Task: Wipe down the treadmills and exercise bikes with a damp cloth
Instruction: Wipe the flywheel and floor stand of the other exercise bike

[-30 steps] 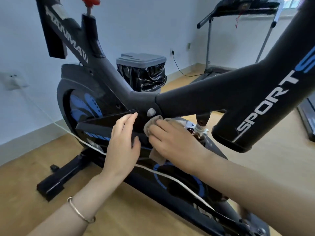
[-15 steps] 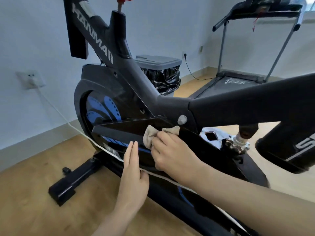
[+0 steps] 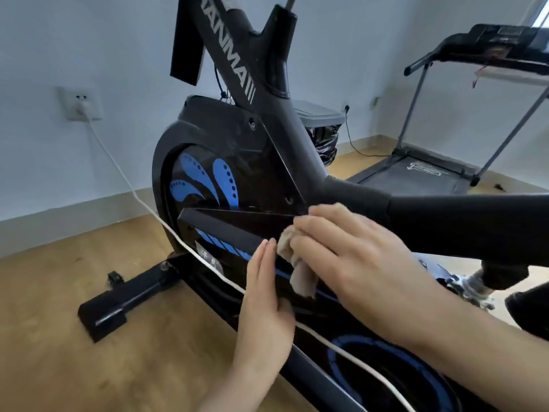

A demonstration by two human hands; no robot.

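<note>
While the right hand [image 3: 356, 263] grips a crumpled beige cloth [image 3: 297, 272] against the black-and-blue exercise bike's [image 3: 237, 129] angled side cover, the left hand [image 3: 264, 307] rests flat beside it, fingers straight. This looks like the bike-wiping step; the next move probably needs a firm sweep along the cover.

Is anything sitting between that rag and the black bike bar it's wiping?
No. The cloth, gripped by the right hand, lies directly on the black bar of the exercise bike. The left hand rests flat just beside it, and a white cable crosses lower down.
</note>
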